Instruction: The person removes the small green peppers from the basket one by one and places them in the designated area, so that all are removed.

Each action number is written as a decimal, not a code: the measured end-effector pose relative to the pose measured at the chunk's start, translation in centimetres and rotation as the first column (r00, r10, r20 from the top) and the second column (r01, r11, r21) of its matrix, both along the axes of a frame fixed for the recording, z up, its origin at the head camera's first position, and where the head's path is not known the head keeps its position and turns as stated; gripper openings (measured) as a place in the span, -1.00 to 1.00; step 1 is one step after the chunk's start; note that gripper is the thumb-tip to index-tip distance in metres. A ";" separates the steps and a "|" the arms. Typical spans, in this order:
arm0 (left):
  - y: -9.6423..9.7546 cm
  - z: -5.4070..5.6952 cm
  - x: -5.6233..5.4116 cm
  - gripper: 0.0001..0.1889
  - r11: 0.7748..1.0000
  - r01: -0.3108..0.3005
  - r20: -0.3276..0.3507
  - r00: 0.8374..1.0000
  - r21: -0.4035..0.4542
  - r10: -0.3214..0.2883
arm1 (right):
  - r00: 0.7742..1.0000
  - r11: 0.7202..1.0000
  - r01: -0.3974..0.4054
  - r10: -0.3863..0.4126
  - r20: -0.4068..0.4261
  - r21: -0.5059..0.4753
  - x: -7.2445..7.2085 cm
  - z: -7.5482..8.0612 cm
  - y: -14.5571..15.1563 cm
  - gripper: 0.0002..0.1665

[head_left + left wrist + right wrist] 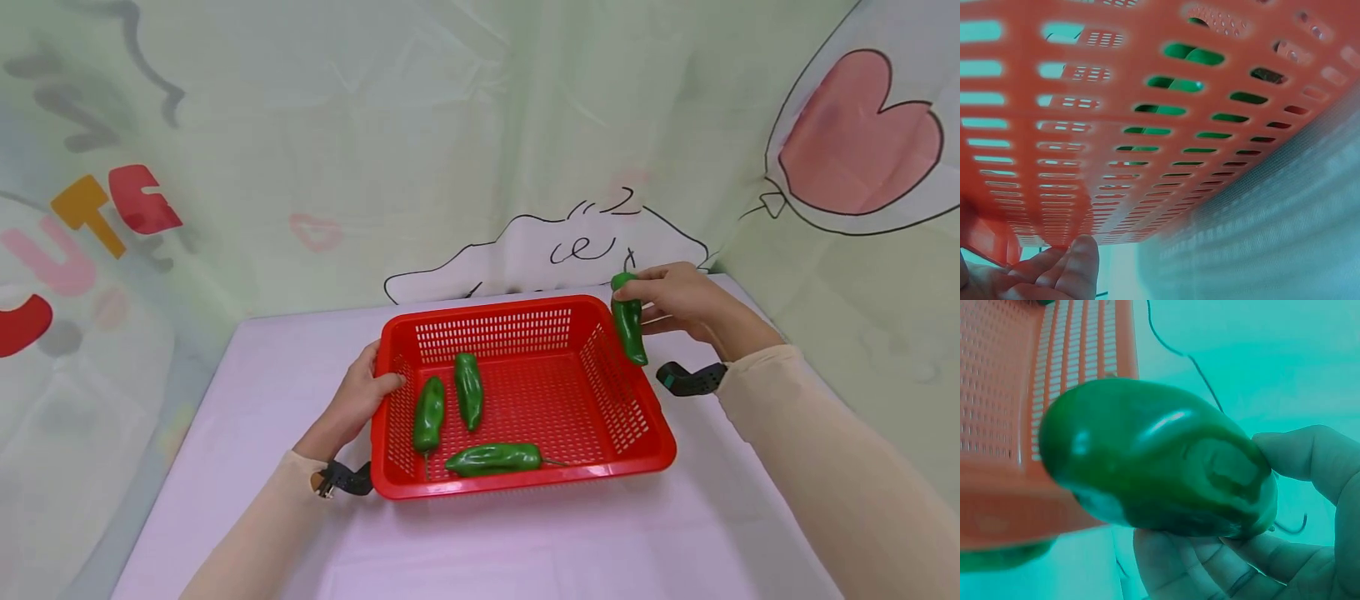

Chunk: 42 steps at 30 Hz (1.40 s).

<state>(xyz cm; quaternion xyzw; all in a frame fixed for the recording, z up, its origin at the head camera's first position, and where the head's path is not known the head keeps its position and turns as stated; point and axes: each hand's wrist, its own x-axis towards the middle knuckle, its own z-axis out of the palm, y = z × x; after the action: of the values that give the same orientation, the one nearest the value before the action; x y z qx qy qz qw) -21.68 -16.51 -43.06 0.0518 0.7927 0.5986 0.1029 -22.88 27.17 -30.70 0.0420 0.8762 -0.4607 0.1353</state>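
Note:
A red plastic basket [525, 482] with slotted walls appears in the head view, and my left hand [360, 392] grips its left side, thumb over the rim. From the left wrist view, fingers [1082, 265] reach along the outside of the slotted wall, with green showing through the slots. Three green peppers lie inside: one by the left wall [429, 415], one beside it [468, 390], and one along the near wall [495, 458]. My right hand [678, 302] pinches another green pepper [1154, 456] near its stem end, tip pointing down, overlapping the basket's right rim in the head view.
The basket is over a table with a pale lilac cover [285, 367]. A printed cloth backdrop [450, 150] rises behind the table and along both sides. In the right wrist view, a green patch [1004, 557] shows below the basket's rim.

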 end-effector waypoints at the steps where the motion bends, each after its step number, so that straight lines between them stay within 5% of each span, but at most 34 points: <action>1: 0.0 0.0 0.0 -0.24 1.000 -0.001 0.000 1.000 0.001 0.001 | 1.000 1.000 0.003 -0.003 0.000 0.004 0.0 0.0 0.3 -0.21; 14: 0.2 0.2 0.1 -0.25 1.000 -0.005 0.001 1.000 -0.002 0.005 | 0.998 0.999 0.043 -0.044 0.034 0.028 -0.8 -1.3 3.3 -0.25; 42: 0.0 -0.1 -0.2 -0.26 1.000 -0.001 0.008 1.000 0.002 0.001 | 0.989 0.995 0.059 -0.068 0.130 0.077 -2.2 -7.0 5.4 -0.22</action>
<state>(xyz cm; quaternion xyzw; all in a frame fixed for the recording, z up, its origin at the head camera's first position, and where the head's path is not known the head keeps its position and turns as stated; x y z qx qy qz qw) -21.84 -16.50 -43.19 0.0493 0.7916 0.5998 0.1056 -25.10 32.61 -37.65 0.1054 0.8797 -0.4285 0.1770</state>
